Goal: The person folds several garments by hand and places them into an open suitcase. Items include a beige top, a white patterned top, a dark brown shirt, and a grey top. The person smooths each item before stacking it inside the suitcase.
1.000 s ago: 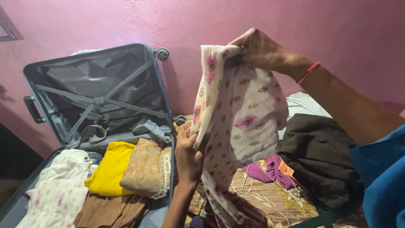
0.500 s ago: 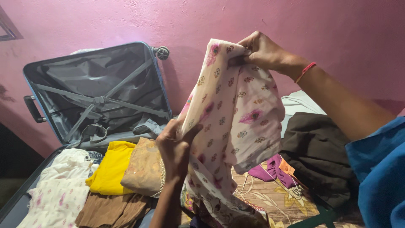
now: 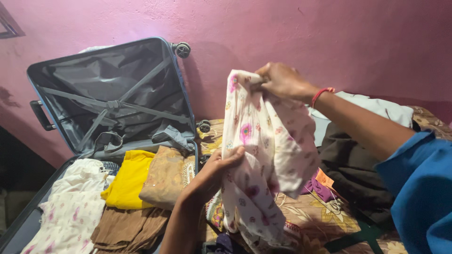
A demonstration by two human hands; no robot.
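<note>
Both grips clenched on my floral cloth (image 3: 270, 155) | right hand (image 3: 282, 81) pinches top | left hand (image 3: 219, 171) grasps edge | open suitcase (image 3: 113, 99) beside.

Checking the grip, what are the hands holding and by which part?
Both hold the floral cloth: right hand pinches its top edge, left hand grips its left side.

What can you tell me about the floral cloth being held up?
The cloth is thin, cream fabric printed with pink and purple flowers. It hangs crumpled and partly folded, above a patterned bedspread. The right hand pinches its top edge; the left hand grips its left side lower down. Its lower end drapes onto the bedspread.
</note>
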